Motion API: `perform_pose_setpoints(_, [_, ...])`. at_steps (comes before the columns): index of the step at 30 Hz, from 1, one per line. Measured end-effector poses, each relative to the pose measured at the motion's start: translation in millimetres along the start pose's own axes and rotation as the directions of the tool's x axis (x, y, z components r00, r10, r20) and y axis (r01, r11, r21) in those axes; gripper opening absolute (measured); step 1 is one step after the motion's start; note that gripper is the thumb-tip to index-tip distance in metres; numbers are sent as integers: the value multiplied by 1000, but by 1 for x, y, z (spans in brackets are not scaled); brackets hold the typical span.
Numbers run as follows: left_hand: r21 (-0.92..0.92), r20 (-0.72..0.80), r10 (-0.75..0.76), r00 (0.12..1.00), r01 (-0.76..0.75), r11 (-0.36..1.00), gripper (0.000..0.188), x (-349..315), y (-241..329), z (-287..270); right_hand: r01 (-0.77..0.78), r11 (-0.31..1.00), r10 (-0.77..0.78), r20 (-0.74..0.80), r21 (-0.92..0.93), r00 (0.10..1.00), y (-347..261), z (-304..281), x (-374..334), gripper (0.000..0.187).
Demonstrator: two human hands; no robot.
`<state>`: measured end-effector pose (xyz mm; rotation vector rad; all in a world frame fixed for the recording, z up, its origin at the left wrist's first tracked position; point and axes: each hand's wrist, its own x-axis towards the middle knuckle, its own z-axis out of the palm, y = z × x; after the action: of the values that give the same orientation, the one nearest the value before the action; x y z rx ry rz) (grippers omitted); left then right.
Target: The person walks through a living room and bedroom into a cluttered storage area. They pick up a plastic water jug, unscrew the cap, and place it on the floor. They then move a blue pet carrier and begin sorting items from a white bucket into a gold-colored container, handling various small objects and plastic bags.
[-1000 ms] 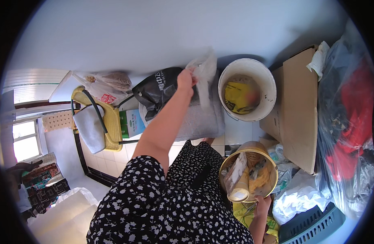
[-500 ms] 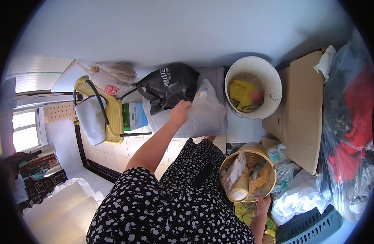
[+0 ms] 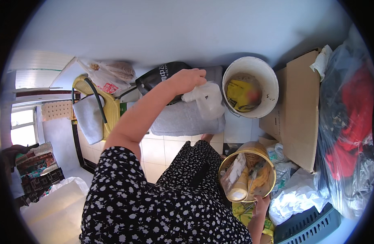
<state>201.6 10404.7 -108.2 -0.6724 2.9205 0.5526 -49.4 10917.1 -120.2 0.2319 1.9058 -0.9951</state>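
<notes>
My left hand is closed on a translucent white plastic bag, pinching its top over the grey folded quilt-like cushion. Behind that wrist, partly hidden, lies a black bag with white print. At the lower right, my right hand grips the rim of a yellowish bucket, tilted so its mouth faces up toward me. Inside the bucket are a pale cylindrical roll, a whitish flat piece and other brownish items I cannot make out.
A white bucket holding a yellow packet stands right of the cushion. Beside it are a large cardboard box and a clear bag with red contents. A dark green plastic basket sits lower right. A yellow chair stands left.
My left hand has moved up and right, gathering and lifting the translucent bag that was spread over the cushion. The right hand and its bucket have stayed nearly still.
</notes>
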Motion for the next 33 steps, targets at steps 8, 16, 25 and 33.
perform_pose_setpoints(8, [187, 172, 253, 952, -284, 940, 8, -1, 24, -75, -29, 999, 30, -2, 30, 1000, 8, -3, 3, 48])
perform_pose_setpoints(16, [270, 193, 295, 936, -340, 901, 5, -29, 2, -91, -21, 986, 21, 1, 162, 1000, 2, 16, 6, 36])
perform_pose_setpoints(25, [185, 114, 6, 993, -28, 982, 8, -48, -38, -104, -71, 974, 67, 26, 217, 997, -6, 26, 19, 41])
perform_pose_setpoints(33, [-170, 192, -375, 907, 407, 898, 16, -12, -86, -35, -56, 957, 50, 30, 285, 998, -4, 26, 21, 44])
